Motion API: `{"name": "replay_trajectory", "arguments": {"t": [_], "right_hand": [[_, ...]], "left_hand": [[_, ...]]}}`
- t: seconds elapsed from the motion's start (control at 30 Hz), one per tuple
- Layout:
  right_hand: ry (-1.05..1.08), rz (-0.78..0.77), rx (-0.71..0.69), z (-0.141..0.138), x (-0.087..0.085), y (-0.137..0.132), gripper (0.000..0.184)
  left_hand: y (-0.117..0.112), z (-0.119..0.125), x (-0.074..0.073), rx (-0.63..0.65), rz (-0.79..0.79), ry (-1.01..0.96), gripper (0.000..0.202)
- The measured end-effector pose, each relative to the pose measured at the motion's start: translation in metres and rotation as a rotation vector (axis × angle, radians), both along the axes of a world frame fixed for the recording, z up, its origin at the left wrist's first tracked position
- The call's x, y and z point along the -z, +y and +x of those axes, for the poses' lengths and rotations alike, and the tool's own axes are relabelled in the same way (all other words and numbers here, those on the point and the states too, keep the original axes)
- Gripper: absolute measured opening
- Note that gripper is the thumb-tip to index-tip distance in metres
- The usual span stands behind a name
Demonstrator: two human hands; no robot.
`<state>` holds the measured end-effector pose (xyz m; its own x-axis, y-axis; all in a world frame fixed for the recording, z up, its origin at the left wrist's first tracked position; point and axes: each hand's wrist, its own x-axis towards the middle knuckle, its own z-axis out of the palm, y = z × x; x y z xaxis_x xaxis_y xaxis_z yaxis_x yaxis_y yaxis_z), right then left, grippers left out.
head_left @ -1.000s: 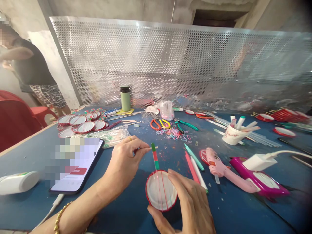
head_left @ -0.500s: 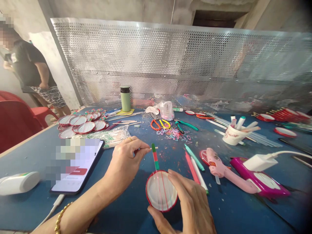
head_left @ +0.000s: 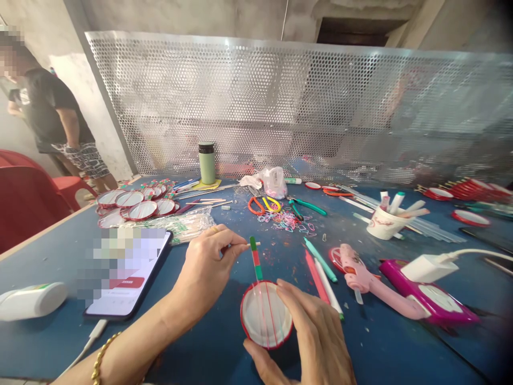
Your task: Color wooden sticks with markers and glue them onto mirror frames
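My left hand (head_left: 206, 270) pinches a thin wooden stick (head_left: 244, 245) whose tip points right, touching the top of a green and red stick (head_left: 255, 258). That coloured stick rises from a round white lid with a red rim (head_left: 265, 314), strung with thin red bands, lying on the blue table (head_left: 60, 256). My right hand (head_left: 310, 334) curls around the lid's right and lower edge, thumb below and fingers on its rim, holding it down.
A phone (head_left: 122, 272) on a cable lies to the left, a white tube (head_left: 32, 300) beyond it. A pink glue gun (head_left: 366, 277), loose coloured sticks (head_left: 320, 267), a paper cup (head_left: 382, 222), scissors, rubber bands and finished lids (head_left: 132, 206) crowd the table. A person (head_left: 52, 120) stands far left.
My hands hold nearly still on the stick and lid. The person at far left has lowered an arm and shifted slightly.
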<state>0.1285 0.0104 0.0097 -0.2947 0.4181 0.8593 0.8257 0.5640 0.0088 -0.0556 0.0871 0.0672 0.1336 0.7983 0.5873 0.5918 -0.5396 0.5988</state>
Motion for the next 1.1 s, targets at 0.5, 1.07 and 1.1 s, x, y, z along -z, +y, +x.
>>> {"name": "replay_trajectory", "arguments": {"t": [0.5,1.07,1.1], "right_hand": [[-0.014,-0.024,0.001,0.0013,0.0025,-0.0016,0.063],[0.002,0.008,-0.002,-0.0006,0.0014,-0.0002,0.055],[0.003,0.008,0.0,-0.0005,0.0013,-0.0001,0.054]], "left_hand": [[-0.0015,0.0003,-0.0006,-0.003,-0.016,0.017,0.013],[0.0002,0.0008,0.0013,0.011,-0.022,-0.021,0.013],[0.0001,0.001,0.001,0.011,-0.022,-0.022,0.013]]}}
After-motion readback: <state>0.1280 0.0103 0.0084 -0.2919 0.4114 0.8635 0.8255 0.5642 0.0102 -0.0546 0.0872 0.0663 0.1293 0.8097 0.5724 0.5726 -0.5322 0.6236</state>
